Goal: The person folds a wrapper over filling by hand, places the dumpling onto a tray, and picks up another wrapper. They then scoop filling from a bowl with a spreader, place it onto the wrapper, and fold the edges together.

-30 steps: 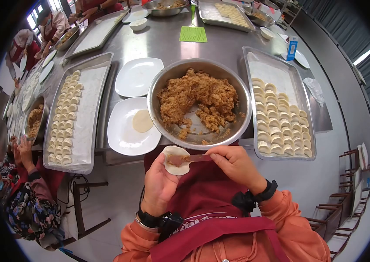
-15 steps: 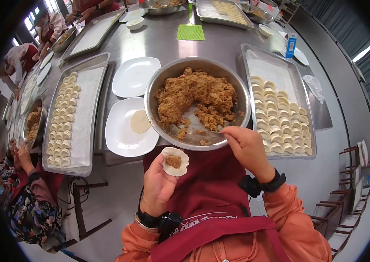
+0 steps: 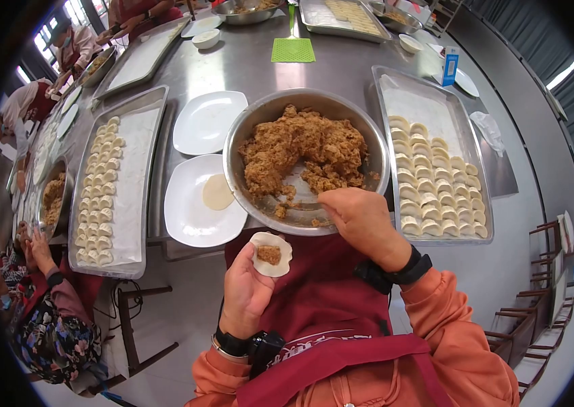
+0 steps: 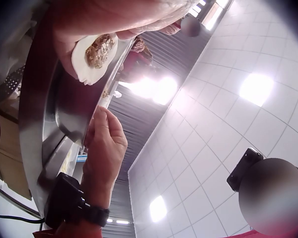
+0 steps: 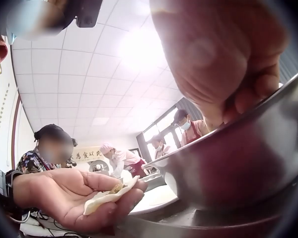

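Note:
My left hand (image 3: 246, 295) holds a round dumpling wrapper (image 3: 275, 269) in front of the apron, thumb at its edge. A small lump of brown filling (image 3: 268, 254) sits in the middle of the dough, and the left wrist view shows the wrapper (image 4: 81, 67) up close. Over the near right rim of a big steel bowl (image 3: 235, 193), my right hand (image 3: 368, 220) grips a flat filling spatula, now mostly hidden by the fingers. The bowl's filling mound (image 3: 300, 146) is heaped toward the far side, with loose bits on the bare metal near me.
Left of the bowl, a white plate (image 3: 188, 217) bears one flat wrapper (image 3: 218, 192); another plate (image 3: 195, 129) lies behind it. Trays of folded dumplings flank these, one on the left (image 3: 139, 169) and one on the right (image 3: 382, 102). Other people work along the left side.
The right hand has moved from the wrapper up to the bowl, taking the spatula down into it. The filling on the wrapper is now a compact lump; the left hand has stayed nearly still.

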{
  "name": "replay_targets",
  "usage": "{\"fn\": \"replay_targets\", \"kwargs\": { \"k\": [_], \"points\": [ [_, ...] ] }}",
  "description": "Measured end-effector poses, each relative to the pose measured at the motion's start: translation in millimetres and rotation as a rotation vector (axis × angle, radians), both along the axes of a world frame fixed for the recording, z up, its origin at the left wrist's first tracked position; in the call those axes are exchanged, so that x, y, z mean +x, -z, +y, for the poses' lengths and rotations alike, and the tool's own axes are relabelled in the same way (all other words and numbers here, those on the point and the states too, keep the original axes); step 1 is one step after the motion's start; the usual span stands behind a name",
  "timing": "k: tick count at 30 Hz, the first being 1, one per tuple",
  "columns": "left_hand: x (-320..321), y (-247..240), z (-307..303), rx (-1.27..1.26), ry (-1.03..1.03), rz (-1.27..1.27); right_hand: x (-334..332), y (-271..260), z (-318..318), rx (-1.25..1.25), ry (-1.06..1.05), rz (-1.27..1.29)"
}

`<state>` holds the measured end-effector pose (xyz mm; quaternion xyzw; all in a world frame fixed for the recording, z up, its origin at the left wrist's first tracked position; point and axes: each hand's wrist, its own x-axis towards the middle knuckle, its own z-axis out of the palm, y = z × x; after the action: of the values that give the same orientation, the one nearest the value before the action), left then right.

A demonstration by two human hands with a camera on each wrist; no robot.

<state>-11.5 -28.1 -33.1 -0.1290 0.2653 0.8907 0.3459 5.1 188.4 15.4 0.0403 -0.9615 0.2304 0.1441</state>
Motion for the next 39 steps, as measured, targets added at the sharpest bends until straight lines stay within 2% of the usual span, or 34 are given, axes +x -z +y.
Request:
{"fn": "replay_targets", "kwargs": {
  "k": [6,8,12,16,24,30,36,39],
  "points": [
    [-0.1,3.7,2.6,-0.014,-0.006,-0.025,0.5,-0.4,3.7,-0.053,0.015,-0.003],
    [-0.3,3.4,3.1,-0.01,0.0,-0.02,-2.9,6.2,3.1,-0.082,-0.038,0.072],
    [-1.3,-3.1,4.3,-0.006,-0.007,-0.006,-0.1,1.6,1.3,-0.104,-0.065,0.06],
    [-3.6,-4.7,6.3,-0.013,-0.025,-0.012,10.0,-10.5,3.3,-0.228,-0.057,0.033],
    [-6.1,-5.9,10.2,0.094,0.024,0.032,39.6,-16.3,-3.6,-0.305,-0.031,0.129],
    [-3.6,-12.1,11.9,0.055,-0.021,-0.002,48.4,0.6,-13.4,0.057,-0.172,0.363],
    [-0.9,-8.3,5.9,0.076,-0.031,-0.007,59.5,7.0,-16.9,0.142,-0.199,0.361],
    [0.4,-7.3,4.9,0.06,-0.016,-0.001,63.3,6.5,-16.1,0.096,-0.195,0.36]
  ]
}}
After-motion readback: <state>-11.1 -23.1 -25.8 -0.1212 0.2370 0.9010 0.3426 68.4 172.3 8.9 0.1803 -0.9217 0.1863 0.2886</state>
